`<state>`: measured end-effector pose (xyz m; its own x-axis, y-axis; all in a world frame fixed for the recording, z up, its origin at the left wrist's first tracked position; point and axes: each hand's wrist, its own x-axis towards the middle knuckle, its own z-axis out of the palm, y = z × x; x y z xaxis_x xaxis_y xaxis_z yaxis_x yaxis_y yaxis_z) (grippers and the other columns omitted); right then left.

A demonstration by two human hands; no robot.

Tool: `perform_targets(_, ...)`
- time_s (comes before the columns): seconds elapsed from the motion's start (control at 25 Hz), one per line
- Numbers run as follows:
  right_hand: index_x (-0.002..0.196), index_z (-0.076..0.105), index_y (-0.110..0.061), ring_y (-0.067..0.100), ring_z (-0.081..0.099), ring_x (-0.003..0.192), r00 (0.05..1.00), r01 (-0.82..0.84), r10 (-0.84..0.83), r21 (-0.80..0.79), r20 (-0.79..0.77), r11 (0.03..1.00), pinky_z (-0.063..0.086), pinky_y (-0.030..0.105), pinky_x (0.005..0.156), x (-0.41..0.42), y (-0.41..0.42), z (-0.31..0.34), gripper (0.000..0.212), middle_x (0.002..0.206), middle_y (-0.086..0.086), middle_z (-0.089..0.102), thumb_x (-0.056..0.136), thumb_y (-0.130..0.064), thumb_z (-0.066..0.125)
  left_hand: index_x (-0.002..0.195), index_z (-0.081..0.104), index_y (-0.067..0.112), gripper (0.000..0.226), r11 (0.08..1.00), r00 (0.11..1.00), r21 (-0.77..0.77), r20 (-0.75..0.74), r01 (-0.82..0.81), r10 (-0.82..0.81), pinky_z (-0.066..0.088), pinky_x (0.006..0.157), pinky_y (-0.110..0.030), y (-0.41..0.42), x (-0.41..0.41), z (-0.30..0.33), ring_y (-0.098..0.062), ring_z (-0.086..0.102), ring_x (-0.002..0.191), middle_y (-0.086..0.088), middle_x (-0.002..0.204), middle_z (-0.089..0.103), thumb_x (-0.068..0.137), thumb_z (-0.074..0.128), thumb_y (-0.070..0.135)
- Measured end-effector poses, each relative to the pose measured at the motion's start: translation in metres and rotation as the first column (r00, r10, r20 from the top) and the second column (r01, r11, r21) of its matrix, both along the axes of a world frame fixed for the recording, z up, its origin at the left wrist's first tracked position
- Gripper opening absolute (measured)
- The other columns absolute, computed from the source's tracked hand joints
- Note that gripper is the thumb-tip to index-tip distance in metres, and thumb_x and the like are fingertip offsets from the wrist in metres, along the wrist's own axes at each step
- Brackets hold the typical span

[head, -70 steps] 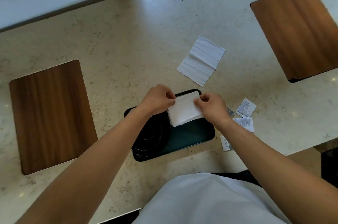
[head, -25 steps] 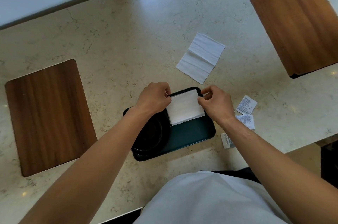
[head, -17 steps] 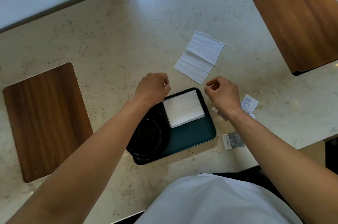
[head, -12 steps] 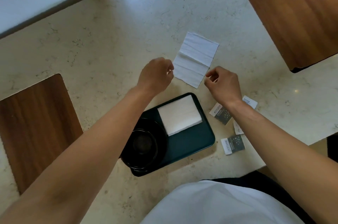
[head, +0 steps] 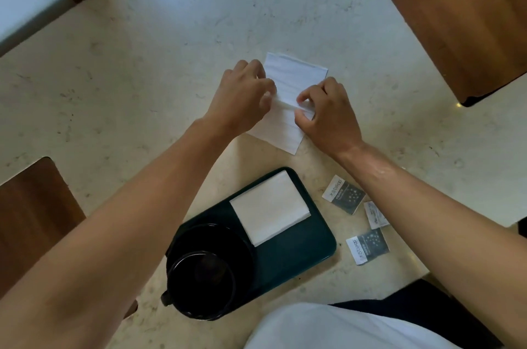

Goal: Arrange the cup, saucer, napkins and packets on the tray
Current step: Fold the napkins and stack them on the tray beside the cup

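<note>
Both the left hand (head: pixel 242 97) and right hand (head: pixel 328 112) pinch the unfolded napkin (head: pixel 288 109) on the surface, at twelve o'clock from the tray (head: pixel 310 251). I'd match its edges before creasing flat.

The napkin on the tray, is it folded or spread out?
Folded: the napkin lies as a compact square on the tray.

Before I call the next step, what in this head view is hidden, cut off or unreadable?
- Second napkin: the left hand and right hand cover its side edges.
- Packets: print too small to read; the right forearm covers part of the white one.
- Cup on the tray: interior too dark to judge.
- Wooden boards: cut by frame edges.
</note>
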<state>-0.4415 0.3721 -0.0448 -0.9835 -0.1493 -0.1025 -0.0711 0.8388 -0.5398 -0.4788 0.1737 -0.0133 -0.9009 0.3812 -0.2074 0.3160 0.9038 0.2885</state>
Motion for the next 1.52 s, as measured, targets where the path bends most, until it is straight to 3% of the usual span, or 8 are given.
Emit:
perform_targets(0.28,0.105,0.070,-0.011,0.024,0.048,0.095,1.000,0.006,-0.006,-0.028,-0.008,1.000,0.048,0.031,0.076,-0.003,0.000,0.002,0.025,0.104,0.010,0.057,0.082,-0.021,0.074,0.102,0.079,0.016,0.014,0.997,1.000,0.078,-0.005,-0.022,0.023,0.043,0.088,-0.045,-0.004,0.000,0.006,-0.031,0.055,0.106,-0.010,0.111,0.066,0.094,0.067,0.019)
perform_targets(0.52,0.116,0.072,-0.020,0.027,0.046,0.110,0.993,-0.104,0.095,-0.121,-0.074,0.987,0.047,0.040,0.093,0.011,-0.004,0.032,0.034,0.114,0.009,0.056,0.084,-0.029,0.076,0.099,0.079,0.014,0.010,0.987,0.997,0.160,-0.072,-0.030,0.042,0.049,0.088,-0.046,-0.020,0.023,0.040,-0.027,0.059,0.102,-0.008,0.108,0.070,0.092,0.072,0.018)
perform_targets(0.76,0.112,0.075,-0.019,0.017,0.056,0.109,0.977,-0.210,0.192,-0.268,-0.092,0.940,0.048,0.031,0.093,0.035,-0.009,0.080,0.023,0.114,0.003,0.065,0.090,-0.022,0.075,0.096,0.075,0.014,0.006,0.943,0.998,0.329,-0.018,-0.050,0.059,0.054,0.080,-0.031,-0.033,0.065,0.094,-0.013,0.059,0.088,-0.001,0.100,0.071,0.090,0.072,0.013)
perform_targets(0.92,0.099,0.075,-0.020,0.005,0.066,0.086,0.985,-0.156,0.171,-0.510,-0.017,0.846,0.055,0.021,0.075,0.056,-0.008,0.113,0.013,0.093,-0.014,0.072,0.088,-0.028,0.076,0.083,0.072,0.009,0.003,0.794,0.974,0.568,0.061,-0.214,0.219,0.058,0.073,-0.030,-0.041,0.105,0.129,-0.010,0.067,0.075,0.001,0.079,0.072,0.083,0.069,0.010)
perform_targets(1.08,0.099,0.078,-0.022,0.018,0.075,0.091,0.961,0.089,0.148,-0.769,0.233,0.633,0.061,0.030,0.080,0.080,-0.013,0.125,0.011,0.096,-0.001,0.079,0.089,-0.027,0.078,0.078,0.066,0.008,0.005,0.521,0.876,0.713,0.299,-0.469,0.379,0.054,0.063,-0.037,-0.041,0.139,0.134,-0.019,0.066,0.067,-0.002,0.074,0.066,0.081,0.068,0.005)
perform_targets(1.24,0.100,0.076,-0.015,0.022,0.076,0.089,0.906,0.229,0.137,-0.737,0.400,0.636,0.064,0.037,0.071,0.103,-0.020,0.114,0.018,0.096,0.003,0.078,0.091,-0.030,0.076,0.086,0.067,0.008,0.004,0.175,0.660,0.653,0.639,-0.737,0.394,0.058,0.069,-0.049,-0.035,0.170,0.111,-0.028,0.066,0.075,-0.010,0.085,0.065,0.086,0.071,0.010)
perform_targets(1.32,0.102,0.075,-0.012,0.022,0.077,0.088,0.854,0.323,0.131,-0.709,0.504,0.627,0.065,0.041,0.066,0.114,-0.023,0.105,0.017,0.096,0.003,0.078,0.092,-0.026,0.075,0.099,0.072,0.009,0.020,0.065,0.531,0.539,0.792,-0.840,0.302,0.061,0.079,-0.051,-0.037,0.181,0.096,-0.030,0.072,0.086,-0.013,0.100,0.071,0.084,0.077,0.022)
perform_targets(1.52,0.102,0.071,-0.016,0.025,0.075,0.091,0.746,0.478,0.061,-0.597,0.663,0.645,0.064,0.041,0.063,0.133,-0.026,0.086,0.009,0.107,0.007,0.073,0.094,-0.018,0.073,0.098,0.076,0.014,0.015,0.251,0.467,0.395,0.783,-0.884,0.412,0.065,0.076,-0.048,-0.033,0.196,0.067,-0.029,0.077,0.088,-0.009,0.100,0.078,0.084,0.080,0.017)
